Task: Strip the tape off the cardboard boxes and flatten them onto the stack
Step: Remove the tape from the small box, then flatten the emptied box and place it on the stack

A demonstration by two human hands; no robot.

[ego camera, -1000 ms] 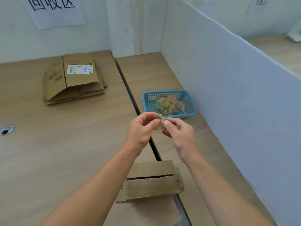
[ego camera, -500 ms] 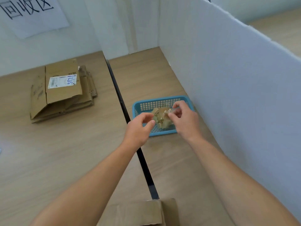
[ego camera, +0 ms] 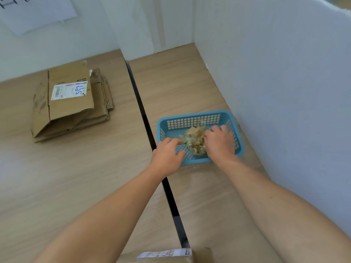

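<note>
Both hands reach into the basket (ego camera: 197, 118): the right hand (ego camera: 218, 142) rests on the tape wad (ego camera: 194, 139), its fingers hidden, grip untellable; the left hand (ego camera: 167, 152) has fingers loosely apart. Flattened boxes sit on the stack (ego camera: 70, 103); one box (ego camera: 171, 256) at the counter's near edge probably remains.

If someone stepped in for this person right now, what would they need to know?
Left hand: resting on the blue basket rim, nothing seen in it.
Right hand: inside the basket on the wad of stripped tape; whether it grips any is unclear.
Done: flattened boxes stacked far left.
Left: one box at the near edge, not yet flattened; it goes onto the stack.
</note>
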